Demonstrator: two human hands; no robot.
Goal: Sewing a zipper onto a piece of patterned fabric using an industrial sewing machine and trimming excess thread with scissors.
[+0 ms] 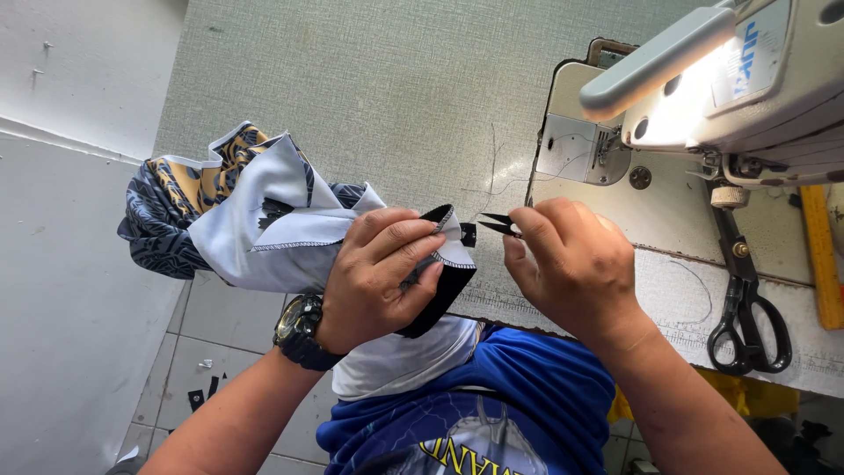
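Note:
My left hand (pixel 378 273) grips a bunched garment (pixel 255 224) of white, navy and yellow patterned fabric, pinching its black-trimmed edge (pixel 444 215) with a small black tag (pixel 469 234) sticking out. My right hand (pixel 571 264) holds small black thread snips (pixel 498 224), their pointed blades open and just right of the tag. A black wristwatch (pixel 299 332) sits on my left wrist. More white fabric hangs down over my lap.
A white sewing machine (pixel 703 88) with a lit lamp stands at the upper right on a grey table (pixel 369 88). Large black scissors (pixel 745 299) lie by the table's near edge, next to a yellow ruler (pixel 820 255). Fabric scraps dot the tiled floor (pixel 207 387).

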